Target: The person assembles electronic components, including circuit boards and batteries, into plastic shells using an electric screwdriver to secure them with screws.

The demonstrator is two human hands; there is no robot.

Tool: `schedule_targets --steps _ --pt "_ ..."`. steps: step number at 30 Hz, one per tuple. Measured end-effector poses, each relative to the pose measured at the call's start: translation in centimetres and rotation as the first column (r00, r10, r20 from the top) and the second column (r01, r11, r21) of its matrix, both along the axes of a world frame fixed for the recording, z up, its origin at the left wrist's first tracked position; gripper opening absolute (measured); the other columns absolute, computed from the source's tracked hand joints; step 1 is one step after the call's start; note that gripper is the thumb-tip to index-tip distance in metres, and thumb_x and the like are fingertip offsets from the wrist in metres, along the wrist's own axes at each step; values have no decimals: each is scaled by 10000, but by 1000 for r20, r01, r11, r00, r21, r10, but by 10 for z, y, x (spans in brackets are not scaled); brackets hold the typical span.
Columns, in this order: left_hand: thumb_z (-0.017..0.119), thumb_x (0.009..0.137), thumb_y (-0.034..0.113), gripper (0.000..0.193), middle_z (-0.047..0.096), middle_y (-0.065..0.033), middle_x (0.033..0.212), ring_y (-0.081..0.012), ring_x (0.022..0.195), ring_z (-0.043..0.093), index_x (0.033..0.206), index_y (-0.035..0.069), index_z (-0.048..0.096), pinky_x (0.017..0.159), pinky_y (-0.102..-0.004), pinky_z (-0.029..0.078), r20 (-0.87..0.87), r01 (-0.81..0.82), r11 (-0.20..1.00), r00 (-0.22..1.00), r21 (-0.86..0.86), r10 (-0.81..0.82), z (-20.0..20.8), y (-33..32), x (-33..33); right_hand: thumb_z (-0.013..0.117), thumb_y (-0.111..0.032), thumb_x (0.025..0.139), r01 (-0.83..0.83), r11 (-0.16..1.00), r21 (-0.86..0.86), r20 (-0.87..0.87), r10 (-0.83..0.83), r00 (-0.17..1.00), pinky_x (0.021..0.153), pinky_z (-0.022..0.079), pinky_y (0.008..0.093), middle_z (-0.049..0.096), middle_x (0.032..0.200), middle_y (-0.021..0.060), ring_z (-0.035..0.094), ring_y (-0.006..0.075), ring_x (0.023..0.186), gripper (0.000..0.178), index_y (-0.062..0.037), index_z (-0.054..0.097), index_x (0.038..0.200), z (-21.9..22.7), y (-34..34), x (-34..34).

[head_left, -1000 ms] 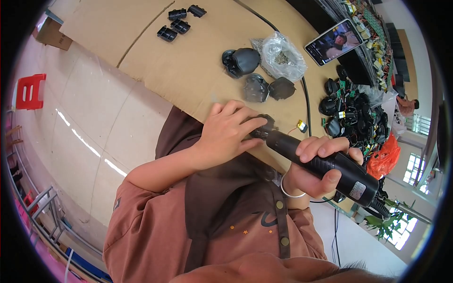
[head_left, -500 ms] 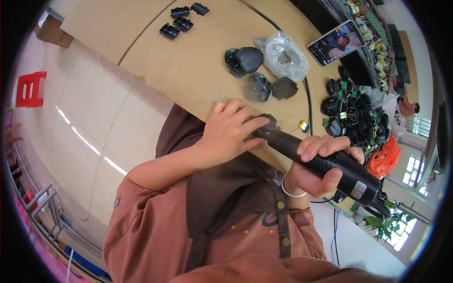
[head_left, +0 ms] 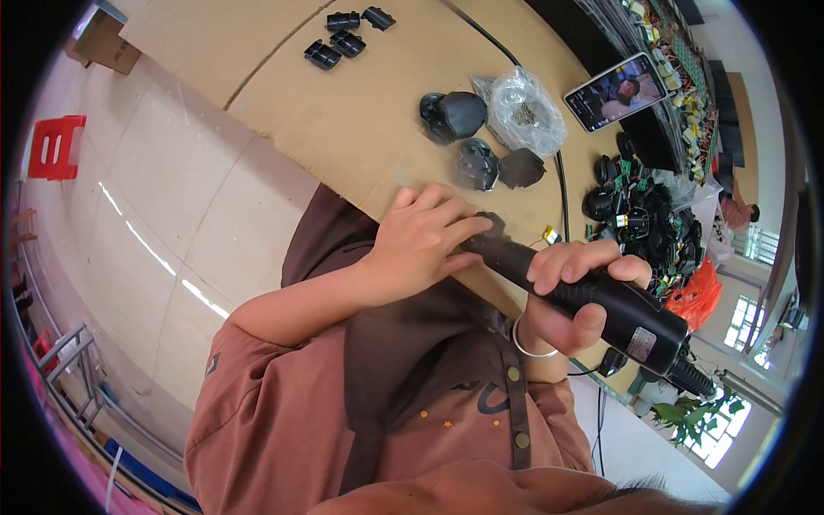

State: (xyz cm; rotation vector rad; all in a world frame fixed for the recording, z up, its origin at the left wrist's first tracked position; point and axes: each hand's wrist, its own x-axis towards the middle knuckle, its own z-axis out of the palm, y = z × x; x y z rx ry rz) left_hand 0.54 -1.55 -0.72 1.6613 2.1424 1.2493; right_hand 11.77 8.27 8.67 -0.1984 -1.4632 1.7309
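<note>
My right hand (head_left: 571,287) wraps around a black electric screwdriver (head_left: 635,322), held at a slant with its cable end to the lower right. The tool's narrow front end points up and left toward my left hand (head_left: 425,236). With bent fingers my left hand steadies a small dark plastic part (head_left: 491,223) at the tool's tip, by the table's near edge. The screwdriver bit and most of that part are hidden or blurred. Beyond the hands lie a black rounded housing (head_left: 459,114), an open shell half (head_left: 476,163) and a dark cover (head_left: 522,168).
A clear plastic bag of small screws (head_left: 525,112) sits behind the shells, near a propped phone (head_left: 616,92). Several black clips (head_left: 346,43) lie far left on the cardboard-covered table (head_left: 343,112). Right of the tool is a heap of black assemblies (head_left: 648,223) and a red bag (head_left: 697,296).
The view has shifted slightly, so the table items appear a little lower and to the right. Both hands keep their hold, and the screwdriver has barely moved.
</note>
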Motion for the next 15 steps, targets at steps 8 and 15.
schedule_targets --steps 8,15 --pt "775 531 223 494 587 65 967 -155 949 509 1005 208 638 711 -317 329 14 -19 1000 1000 -9 19 -3 0 2 750 -317 744 15 1000 -7 68 -14 998 597 468 367 497 775 96 540 209 586 518 -113 344 992 -3 1 -3" --pt "776 524 228 504 584 64 970 -149 938 513 1007 203 636 704 -311 324 -3 -30 999 1000 19 30 -5 -2 3 656 -302 805 37 994 98 58 -43 997 477 420 323 434 726 74 456 165 486 395 -104 360 976 -9 -1 -9"
